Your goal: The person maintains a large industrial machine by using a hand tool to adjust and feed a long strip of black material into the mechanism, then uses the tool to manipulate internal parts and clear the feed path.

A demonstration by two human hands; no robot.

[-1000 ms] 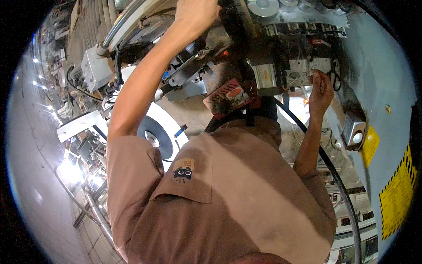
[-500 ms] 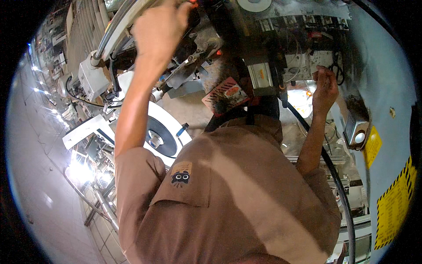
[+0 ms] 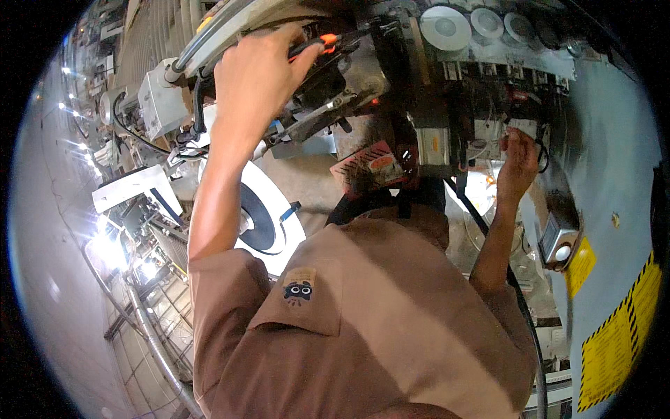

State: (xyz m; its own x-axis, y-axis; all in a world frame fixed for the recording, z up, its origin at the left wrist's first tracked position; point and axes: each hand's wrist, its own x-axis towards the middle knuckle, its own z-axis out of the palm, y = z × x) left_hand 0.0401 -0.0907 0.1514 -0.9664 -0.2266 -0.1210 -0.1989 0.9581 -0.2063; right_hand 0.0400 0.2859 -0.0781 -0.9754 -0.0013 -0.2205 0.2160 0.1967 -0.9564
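Note:
My left hand [image 3: 257, 78] is raised at the top of the view, shut on a tool with a black and orange handle [image 3: 322, 43]. The tool's tip points right into a dark machine assembly [image 3: 363, 77]. My right hand [image 3: 518, 166] reaches up at the right, fingers pinching a small white part with wires [image 3: 522, 128] on the machine face. Whether that part is held or only touched is unclear. A red and white card [image 3: 368, 165] hangs on a dark strap at my chest, above my brown shirt [image 3: 363, 328].
A white reel wound with dark tape [image 3: 264, 218] sits under my left arm. A light blue machine panel [image 3: 608, 160] with a yellow striped label [image 3: 615, 348] fills the right. A black cable [image 3: 518, 297] runs down beside my right arm. A white box [image 3: 160, 105] stands left.
My left hand has moved from the top centre to the left and further into view, with the tool's orange handle now showing. My right hand has stayed on the white part.

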